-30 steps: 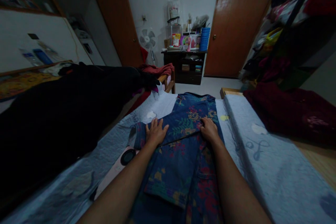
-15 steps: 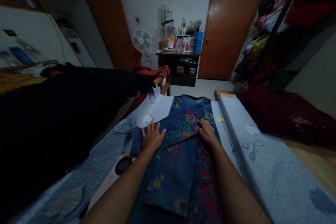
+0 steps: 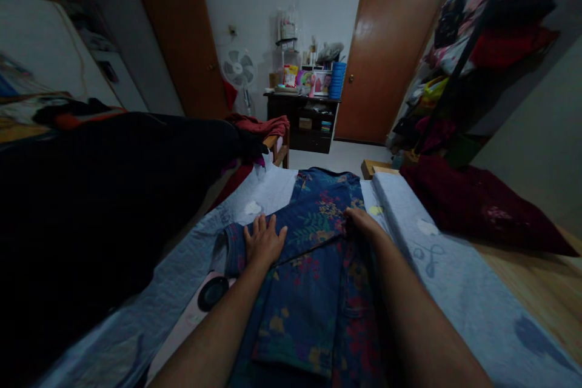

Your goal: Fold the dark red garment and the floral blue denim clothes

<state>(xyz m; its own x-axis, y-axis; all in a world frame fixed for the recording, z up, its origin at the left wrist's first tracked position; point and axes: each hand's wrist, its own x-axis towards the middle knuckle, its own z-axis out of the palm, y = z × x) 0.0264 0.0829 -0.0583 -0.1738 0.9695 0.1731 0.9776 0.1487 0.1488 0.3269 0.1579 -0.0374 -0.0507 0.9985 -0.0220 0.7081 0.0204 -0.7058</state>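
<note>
A dark blue floral garment (image 3: 300, 303) lies on the light grey-blue bedding, with one sleeve folded across it towards the left. My left hand (image 3: 264, 241) rests flat on that sleeve near its cuff, fingers spread. At the garment's right side, my right hand (image 3: 360, 222) has its fingers drawn together on the fabric, pinching its edge. Beside my left forearm a pink object with a round black part (image 3: 213, 292) lies partly under the garment.
A big black cloth heap (image 3: 91, 206) fills the left. Dark red fabric (image 3: 477, 206) lies on the right, by a raised bedding edge. Beyond the bed are a white fan (image 3: 239, 68), a dark cabinet (image 3: 297, 133) and a wooden door (image 3: 382, 48).
My right hand has gone from lying spread on the garment to pinching its fabric. My left hand stays in place. The view has shifted slightly to the right.
</note>
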